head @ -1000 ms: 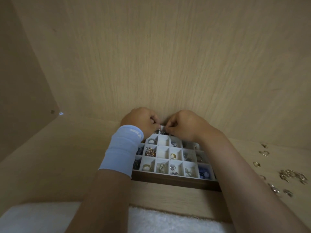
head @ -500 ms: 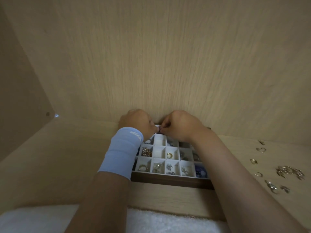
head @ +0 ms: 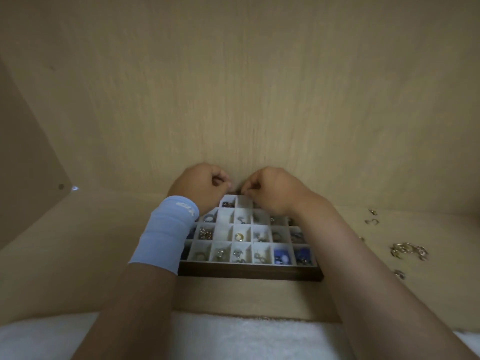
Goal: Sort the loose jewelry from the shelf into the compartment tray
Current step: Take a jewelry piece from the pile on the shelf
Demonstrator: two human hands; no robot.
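A: What is the largest thing here?
B: The pale wooden back panel [head: 233, 100], which fills the upper half. Below it is the shelf [head: 78, 255] of the same wood, with a side wall [head: 26, 165] at the left. A white towel [head: 233, 339] lies along the shelf's front edge.

A: And the compartment tray?
B: The compartment tray [head: 249, 272] lies flat in the middle of the shelf. Its long axis goes from left to right, parallel to the back panel, and its dark wooden front rim faces the person.

A: Where are the hands?
B: Both are over the far row of the tray. The left hand [head: 197, 185] and the right hand [head: 270, 190] have curled fingers, and their fingertips almost meet, as in a pinch. Whether a small piece is between them, I cannot tell. A light blue wristband [head: 166, 229] on the left forearm covers the tray's left edge.

A: And the loose jewelry?
B: The loose jewelry [head: 407, 250] lies on the shelf to the right of the tray, well apart from both hands. Inside the tray, a gold ring [head: 239, 237] sits in a middle compartment and blue pieces [head: 281, 257] in the front row.
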